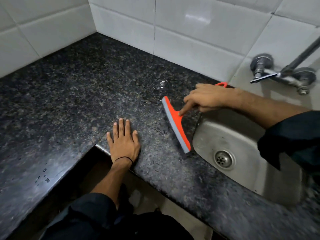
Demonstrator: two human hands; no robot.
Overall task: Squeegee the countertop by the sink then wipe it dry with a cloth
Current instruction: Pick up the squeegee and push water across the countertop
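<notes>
Right grip [206,99] holds unmarked orange squeegee [176,124] on granite countertop [78,94].

The right hand [210,99] hides the squeegee [176,123] handle; the tap [280,73] is blurred

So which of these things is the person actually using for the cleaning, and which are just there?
In use for the job:
- orange squeegee, held by the right hand
- wet granite countertop
- steel sink, next to the blade
- left hand, flat on the counter

Just there:
- wall tap
- white wall tiles

No cloth is in view.
</notes>
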